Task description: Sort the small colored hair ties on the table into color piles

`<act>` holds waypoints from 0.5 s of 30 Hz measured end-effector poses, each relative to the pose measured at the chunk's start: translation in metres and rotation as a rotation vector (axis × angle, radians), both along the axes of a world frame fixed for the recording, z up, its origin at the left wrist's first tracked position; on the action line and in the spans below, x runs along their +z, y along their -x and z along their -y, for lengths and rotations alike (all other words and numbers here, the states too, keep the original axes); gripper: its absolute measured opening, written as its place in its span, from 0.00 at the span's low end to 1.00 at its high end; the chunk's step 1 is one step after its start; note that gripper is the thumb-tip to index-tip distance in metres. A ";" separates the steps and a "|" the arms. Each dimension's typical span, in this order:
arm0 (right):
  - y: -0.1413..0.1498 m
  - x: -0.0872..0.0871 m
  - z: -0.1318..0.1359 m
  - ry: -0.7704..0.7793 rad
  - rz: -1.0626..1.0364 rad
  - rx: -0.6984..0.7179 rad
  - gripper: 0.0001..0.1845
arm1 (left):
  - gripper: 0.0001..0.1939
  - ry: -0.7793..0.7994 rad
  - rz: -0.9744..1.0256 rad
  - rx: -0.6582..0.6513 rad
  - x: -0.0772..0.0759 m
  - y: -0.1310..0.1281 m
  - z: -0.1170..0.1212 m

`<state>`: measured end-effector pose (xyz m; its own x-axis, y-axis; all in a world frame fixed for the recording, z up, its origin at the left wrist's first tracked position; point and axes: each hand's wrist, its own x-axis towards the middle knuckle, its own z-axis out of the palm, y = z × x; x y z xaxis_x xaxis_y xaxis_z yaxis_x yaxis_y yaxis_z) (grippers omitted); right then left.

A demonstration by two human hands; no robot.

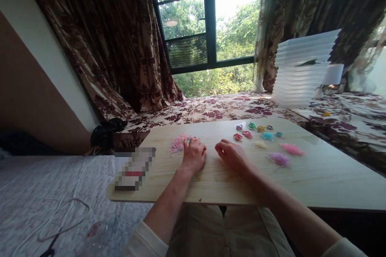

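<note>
My left hand (pixel 194 156) rests on the wooden table board, at the right edge of a loose pile of thin pink and mixed-colour bands (pixel 178 143). Its fingers are bent down and closed, and the tips are partly hidden. A short gap to the right, my right hand (pixel 231 154) lies with thumb and fingers curled together; anything pinched there is too small to make out. Beyond it are several small coloured bundles, among them a red one (pixel 237 137), a green one (pixel 252 126) and a teal one (pixel 267 136). Nearer lie a purple bundle (pixel 279 159) and a pink bundle (pixel 292 149).
A blurred-out flat object (pixel 135 168) lies on the board's left side. Behind the board is a ledge with flowered cloth (pixel 211 110), bearing a white ribbed stack (pixel 301 72) and a white lampshade (pixel 333 74). A white cable (pixel 68 200) crosses the quilted bedding at left.
</note>
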<state>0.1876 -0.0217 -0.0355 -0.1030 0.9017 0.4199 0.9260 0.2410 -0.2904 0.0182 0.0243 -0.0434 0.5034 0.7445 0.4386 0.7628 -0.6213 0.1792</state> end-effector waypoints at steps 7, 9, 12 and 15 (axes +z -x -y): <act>-0.019 0.023 0.042 0.022 0.008 -0.062 0.12 | 0.09 -0.037 0.055 -0.012 -0.004 0.000 -0.002; -0.039 0.023 0.061 -0.010 -0.034 -0.126 0.13 | 0.10 -0.050 0.060 -0.020 -0.004 0.000 -0.002; -0.079 0.018 0.088 -0.065 -0.086 -0.264 0.14 | 0.10 -0.062 0.059 -0.025 -0.005 0.001 -0.002; -0.113 0.010 0.108 -0.098 -0.111 -0.422 0.14 | 0.10 -0.064 0.058 -0.026 -0.006 0.001 -0.002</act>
